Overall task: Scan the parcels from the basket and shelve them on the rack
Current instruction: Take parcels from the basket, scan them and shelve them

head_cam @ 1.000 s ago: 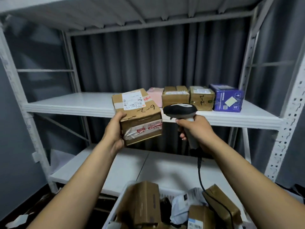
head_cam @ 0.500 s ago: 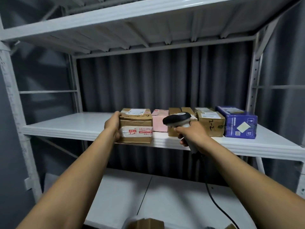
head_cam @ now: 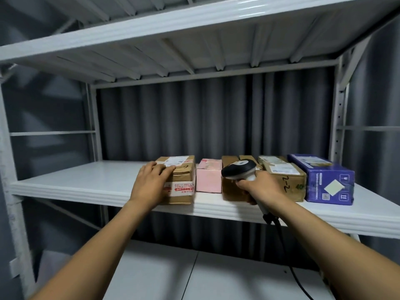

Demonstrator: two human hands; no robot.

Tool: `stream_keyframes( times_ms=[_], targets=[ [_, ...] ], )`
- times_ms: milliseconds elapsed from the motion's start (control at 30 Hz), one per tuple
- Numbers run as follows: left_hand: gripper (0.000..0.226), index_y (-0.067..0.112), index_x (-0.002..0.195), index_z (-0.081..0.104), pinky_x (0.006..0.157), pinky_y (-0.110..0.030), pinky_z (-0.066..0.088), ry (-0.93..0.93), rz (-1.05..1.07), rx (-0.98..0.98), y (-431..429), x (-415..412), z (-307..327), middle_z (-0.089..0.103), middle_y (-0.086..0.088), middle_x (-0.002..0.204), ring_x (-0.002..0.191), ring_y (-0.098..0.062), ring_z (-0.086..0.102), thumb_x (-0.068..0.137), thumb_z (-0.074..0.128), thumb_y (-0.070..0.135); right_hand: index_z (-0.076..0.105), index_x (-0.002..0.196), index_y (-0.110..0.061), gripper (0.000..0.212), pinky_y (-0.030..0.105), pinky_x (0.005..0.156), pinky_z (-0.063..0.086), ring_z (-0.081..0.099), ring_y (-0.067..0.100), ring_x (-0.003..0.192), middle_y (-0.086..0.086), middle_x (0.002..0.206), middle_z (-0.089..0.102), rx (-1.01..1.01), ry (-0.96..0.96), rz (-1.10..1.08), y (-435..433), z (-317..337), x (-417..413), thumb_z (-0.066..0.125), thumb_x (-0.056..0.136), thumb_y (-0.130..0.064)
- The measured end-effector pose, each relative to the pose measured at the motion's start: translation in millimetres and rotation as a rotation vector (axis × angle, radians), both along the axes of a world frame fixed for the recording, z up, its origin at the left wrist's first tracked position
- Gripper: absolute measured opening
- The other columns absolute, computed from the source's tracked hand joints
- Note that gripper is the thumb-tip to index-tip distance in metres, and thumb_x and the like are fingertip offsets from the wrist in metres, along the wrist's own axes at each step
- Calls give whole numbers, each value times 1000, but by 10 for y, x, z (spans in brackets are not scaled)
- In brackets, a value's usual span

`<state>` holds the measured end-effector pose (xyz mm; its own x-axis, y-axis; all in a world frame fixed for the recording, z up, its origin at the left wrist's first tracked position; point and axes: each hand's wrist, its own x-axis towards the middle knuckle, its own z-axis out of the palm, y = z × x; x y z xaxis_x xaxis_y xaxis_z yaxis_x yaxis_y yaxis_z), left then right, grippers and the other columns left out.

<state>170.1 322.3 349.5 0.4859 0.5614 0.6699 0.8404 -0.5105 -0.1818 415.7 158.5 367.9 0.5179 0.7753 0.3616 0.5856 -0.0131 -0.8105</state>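
A brown cardboard parcel [head_cam: 183, 180] with a white label and red-printed tape rests on the white middle shelf [head_cam: 75, 182] of the rack, at the left end of a row of parcels. My left hand [head_cam: 151, 182] lies on its left top corner and side, fingers wrapped over the edge. My right hand [head_cam: 258, 189] grips a black-and-white barcode scanner [head_cam: 239, 169] by the handle, in front of another brown box [head_cam: 229, 189]. The scanner's black cable [head_cam: 279, 230] hangs down. The basket is out of view.
To the right of the held parcel stand a pink box [head_cam: 208, 178], a brown box marked "2-2" [head_cam: 285, 180] and a blue box [head_cam: 324, 180]. The shelf's left half is bare. An upper shelf [head_cam: 194, 29] hangs overhead; a lower shelf [head_cam: 194, 276] lies below. White uprights flank both sides.
My left hand carried the brown parcel up from chest height and set it on the middle shelf beside the pink box. The view tilted upward, so the basket dropped out of sight.
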Motion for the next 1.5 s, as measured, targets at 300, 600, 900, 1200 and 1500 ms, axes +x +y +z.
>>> stream_keyframes(
  times_ms=[300, 600, 900, 1200, 1500],
  targets=[
    [63, 20, 150, 24, 116, -36, 21, 23, 60, -50, 377, 481, 75, 37, -7, 149, 139, -27, 29, 93, 51, 18, 65, 80, -15, 17, 46, 69, 59, 68, 30, 73, 9, 76, 70, -47, -118, -76, 295, -69, 197, 68, 75, -31],
    [58, 18, 149, 26, 114, -39, 25, 16, 59, -75, 734, 725, 52, 39, -10, 148, 137, -30, 32, 96, 48, 17, 62, 74, -13, 17, 42, 64, 59, 68, 28, 63, 11, 70, 70, -46, -126, -72, 415, -17, 282, 67, 82, -27],
    [57, 20, 143, 37, 106, -43, 32, 99, 44, -36, 242, 613, 19, 42, -10, 145, 131, -33, 39, 88, 52, 14, 65, 83, -6, 17, 40, 58, 57, 68, 33, 61, 16, 70, 69, -77, -85, -31, 24, -44, 144, 68, 84, -23],
    [67, 20, 149, 28, 110, -42, 29, 261, -15, -241, -924, 370, -722, 25, -11, 155, 141, -29, 26, 91, 60, 28, 68, 82, -4, 21, 39, 63, 56, 68, 30, 60, 19, 76, 72, -227, -125, 50, -760, -679, -309, 67, 81, -25],
    [64, 20, 148, 30, 109, -40, 29, 381, 0, -523, -1547, -82, -2263, 29, -11, 153, 139, -29, 29, 93, 55, 39, 64, 75, -8, 17, 35, 56, 57, 67, 22, 53, 12, 71, 70, -428, -99, 111, -1410, -1744, -585, 68, 83, -22]
  ],
)
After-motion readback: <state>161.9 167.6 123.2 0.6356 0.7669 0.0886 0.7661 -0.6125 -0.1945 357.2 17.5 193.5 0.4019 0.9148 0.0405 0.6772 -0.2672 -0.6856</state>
